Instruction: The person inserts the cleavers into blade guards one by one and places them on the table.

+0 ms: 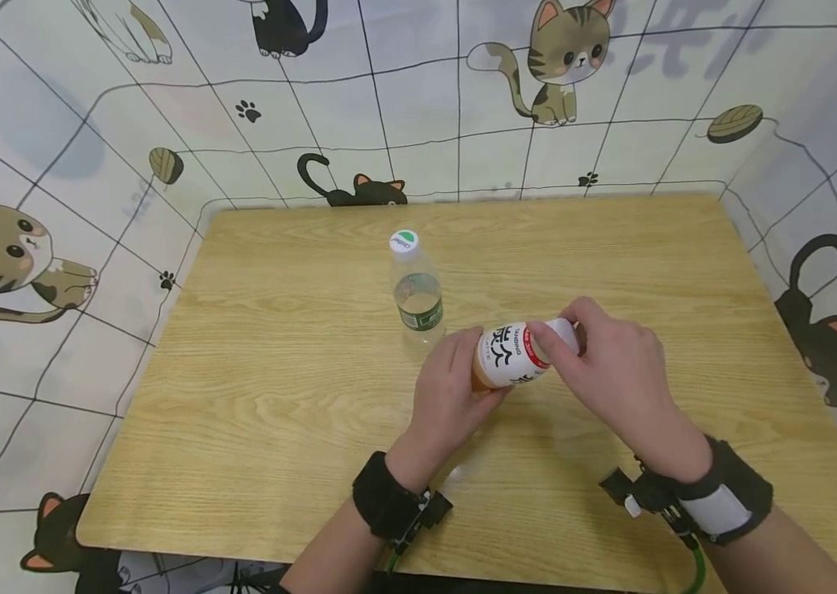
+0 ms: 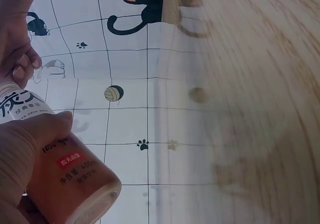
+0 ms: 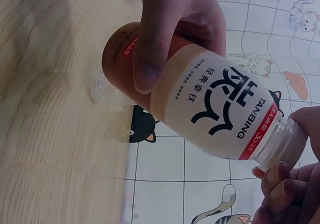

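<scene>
Left hand (image 1: 450, 381): fingers clamping tilted bottle (image 1: 505, 358), right of frame centre. Right hand (image 1: 617, 367): fingers pinching its cap (image 1: 565, 331). Risk: over-squeezing causing a spill if cap's loosening.

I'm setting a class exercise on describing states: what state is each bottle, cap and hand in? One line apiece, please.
Brown bottle: tilted, gripped.
Brown bottle's cap: at the mouth; whether loosened, can't tell.
Clear bottle: upright on the table; whether it holds liquid, can't tell.
Clear bottle's cap: on.
Left hand: gripping the brown bottle's body.
Right hand: fingers curled at the brown bottle's cap.
</scene>
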`<state>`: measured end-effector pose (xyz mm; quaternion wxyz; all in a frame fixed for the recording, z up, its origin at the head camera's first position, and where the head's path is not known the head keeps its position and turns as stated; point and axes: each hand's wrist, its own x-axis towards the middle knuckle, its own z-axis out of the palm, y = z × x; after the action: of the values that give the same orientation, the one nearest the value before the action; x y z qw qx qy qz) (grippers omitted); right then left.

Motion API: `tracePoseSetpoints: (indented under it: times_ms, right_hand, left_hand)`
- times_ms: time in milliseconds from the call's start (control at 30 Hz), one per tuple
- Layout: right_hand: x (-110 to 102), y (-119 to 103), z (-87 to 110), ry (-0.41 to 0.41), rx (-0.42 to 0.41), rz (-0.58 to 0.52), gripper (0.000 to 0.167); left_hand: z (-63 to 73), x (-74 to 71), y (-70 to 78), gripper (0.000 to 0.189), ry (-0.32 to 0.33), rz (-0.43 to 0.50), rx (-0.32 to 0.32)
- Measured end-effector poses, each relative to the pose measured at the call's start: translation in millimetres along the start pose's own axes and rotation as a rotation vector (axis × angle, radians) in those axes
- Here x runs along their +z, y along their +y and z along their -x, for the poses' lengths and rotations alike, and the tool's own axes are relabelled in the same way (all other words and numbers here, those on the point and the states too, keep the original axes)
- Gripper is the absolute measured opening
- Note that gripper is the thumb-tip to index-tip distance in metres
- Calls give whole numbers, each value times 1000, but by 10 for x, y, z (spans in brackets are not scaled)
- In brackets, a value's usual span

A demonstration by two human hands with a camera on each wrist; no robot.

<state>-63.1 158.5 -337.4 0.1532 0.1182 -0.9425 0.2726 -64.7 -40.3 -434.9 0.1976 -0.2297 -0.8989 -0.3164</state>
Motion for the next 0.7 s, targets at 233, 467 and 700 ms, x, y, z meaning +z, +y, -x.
tracePoseSetpoints:
  times_ms: [233,467,700]
  right_hand:
    - [28,22,18,3,-16,-51,26]
    - [88,84,19,2,-22,-118,22]
    - [121,139,-6,-20,-12,-200,20]
  left_hand:
    - [50,-25,-7,73,-30,60,6]
    - [40,-113,-54,72,-98,95,-17]
    - [-26,-220,-101,72,-194,112,-46]
